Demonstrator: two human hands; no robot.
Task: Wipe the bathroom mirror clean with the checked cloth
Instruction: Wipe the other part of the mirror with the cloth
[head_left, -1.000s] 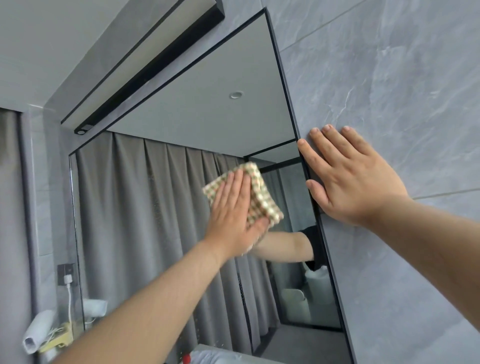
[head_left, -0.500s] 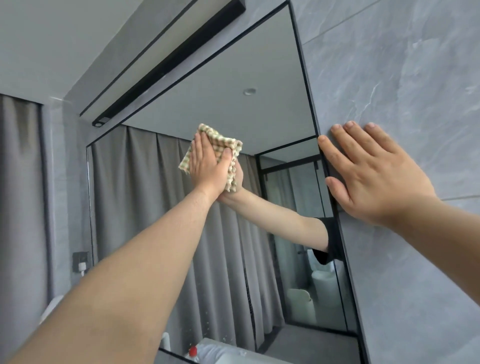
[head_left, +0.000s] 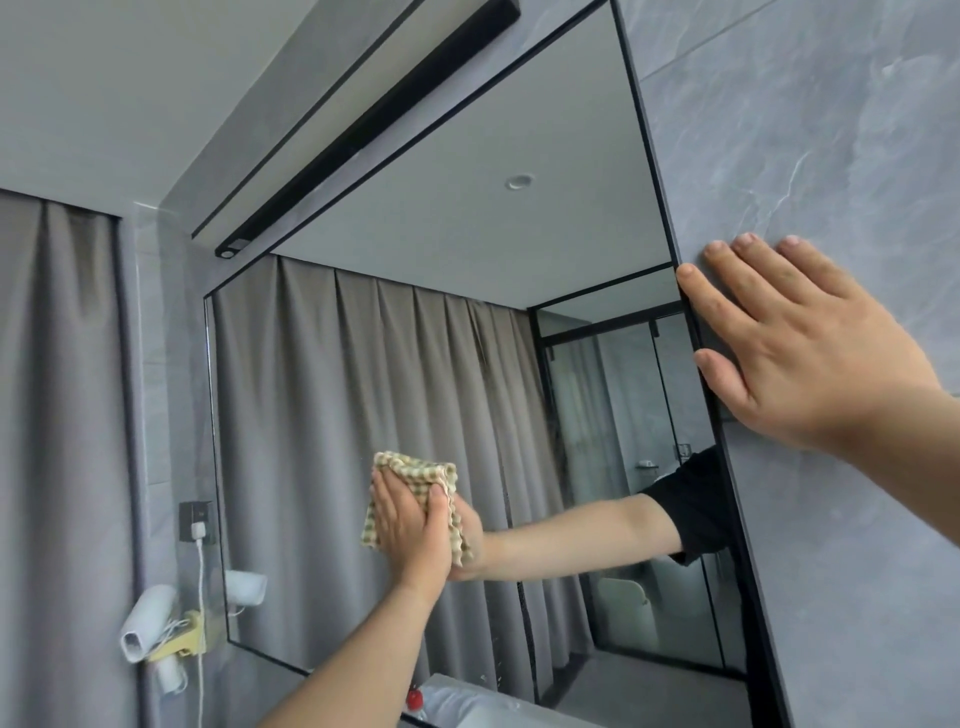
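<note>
A big black-framed mirror hangs on the grey tiled wall and reflects curtains, a shower screen and my own arm. My left hand presses the beige-and-white checked cloth flat against the glass in the mirror's lower middle, fingers straight and pointing up. The cloth's top and side edges stick out past my fingers. My right hand lies flat on the grey wall tile at the mirror's right frame, fingers spread, with thumb and forefinger touching the frame.
A black light bar runs above the mirror. Left of it, a wall socket with a white plug and a white hair dryer in a yellow holder. A red-capped bottle stands below the mirror's lower edge.
My left hand slid the cloth up and left across the glass, then down to the lower middle. My right hand has stayed flat at the mirror's right frame.
</note>
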